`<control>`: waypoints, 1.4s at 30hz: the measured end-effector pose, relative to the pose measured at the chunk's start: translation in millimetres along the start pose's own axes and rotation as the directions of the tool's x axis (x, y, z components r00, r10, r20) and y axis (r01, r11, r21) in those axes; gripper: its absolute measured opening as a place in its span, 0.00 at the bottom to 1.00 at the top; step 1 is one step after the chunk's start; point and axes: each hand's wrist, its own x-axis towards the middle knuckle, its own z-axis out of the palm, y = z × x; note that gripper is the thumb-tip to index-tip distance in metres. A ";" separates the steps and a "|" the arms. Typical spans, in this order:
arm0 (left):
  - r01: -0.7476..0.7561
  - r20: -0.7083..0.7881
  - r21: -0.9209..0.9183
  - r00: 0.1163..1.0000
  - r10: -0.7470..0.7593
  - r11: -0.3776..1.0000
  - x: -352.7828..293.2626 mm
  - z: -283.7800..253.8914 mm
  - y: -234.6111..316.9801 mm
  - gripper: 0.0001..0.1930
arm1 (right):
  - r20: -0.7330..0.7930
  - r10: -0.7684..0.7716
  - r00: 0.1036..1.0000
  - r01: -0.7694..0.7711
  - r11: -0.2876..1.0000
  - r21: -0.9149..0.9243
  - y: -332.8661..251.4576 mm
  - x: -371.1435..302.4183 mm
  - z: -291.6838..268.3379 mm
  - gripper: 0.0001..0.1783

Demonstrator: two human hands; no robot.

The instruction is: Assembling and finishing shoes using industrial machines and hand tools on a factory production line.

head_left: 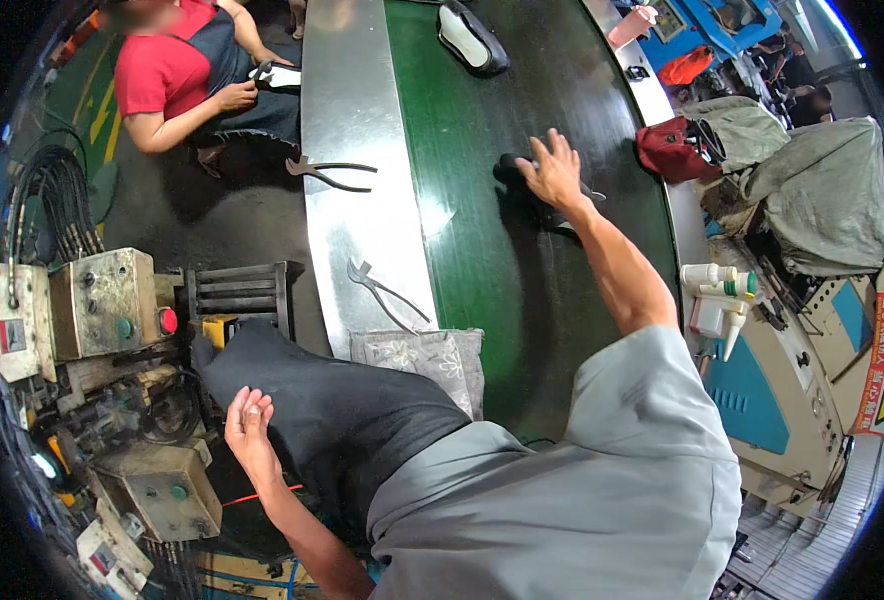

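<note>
My right hand [554,172] reaches over the green conveyor belt [472,230], its fingers spread above a dark shoe [512,168]. The hand and wrist cover much of that shoe; whether the palm touches it is hard to tell. Beside my black-trousered leg, my left hand [250,420] hangs with its palm turned up and fingers loosely extended, holding nothing visible. On the metal ledge along the belt lie two pincers, the farther pincers [307,168] and the nearer pincers [362,275]. Another dark shoe [492,58] with a white sole face rests at the belt's far end.
A patterned grey cloth [407,350] lies at the ledge's near end. Far left, a co-worker in a red shirt [162,75] handles a black-and-white shoe [280,75]. Control boxes [107,305] stand at left. A dark red bag [667,150] and white bottles [712,275] sit along the right.
</note>
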 end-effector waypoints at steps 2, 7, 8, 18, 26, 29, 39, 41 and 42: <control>-0.003 -0.019 0.003 1.000 0.003 1.000 -0.2 -0.2 2.4 0.21 | 0.391 0.022 0.920 -0.078 0.989 0.126 -25.7 11.7 5.0 0.33; 0.008 -0.055 0.006 0.998 -0.008 1.000 -14.7 3.5 7.9 0.21 | 0.612 -0.201 0.765 0.057 0.967 0.247 -81.7 -28.6 -41.7 0.28; 0.008 -0.061 -0.007 0.998 -0.009 1.000 -17.7 3.1 8.1 0.21 | 0.424 -0.180 0.887 0.097 0.973 0.210 -86.0 -47.1 -63.1 0.31; -0.007 0.047 -0.081 0.999 0.011 0.997 -25.2 22.1 3.7 0.22 | 0.674 0.629 0.387 -0.892 0.439 0.103 -62.3 -123.6 -39.7 0.65; -0.129 0.313 -0.144 0.935 0.169 0.981 -18.2 70.7 42.2 0.29 | 0.877 0.134 0.462 -0.828 -0.287 0.481 -179.6 -105.7 -97.7 0.49; -0.202 0.340 -0.206 0.903 0.263 0.958 -2.4 81.4 68.4 0.36 | 0.807 -0.257 0.532 -0.829 -0.351 0.435 -258.6 -85.7 -151.2 0.38; -0.308 0.120 -0.232 0.932 0.342 0.923 -37.6 -7.4 99.0 0.49 | 0.467 -0.828 0.310 -0.828 0.006 0.561 -393.4 -114.6 -250.4 0.53; -0.343 0.065 -0.157 0.932 0.356 0.926 -54.0 -22.6 85.8 0.49 | 0.423 -0.849 0.316 -0.642 0.137 0.755 -399.4 -116.1 -240.7 0.56; -0.381 0.051 -0.086 0.921 0.386 0.921 -61.3 -28.3 79.9 0.48 | 0.400 -0.855 0.329 -0.563 0.163 0.811 -407.5 -109.0 -249.1 0.56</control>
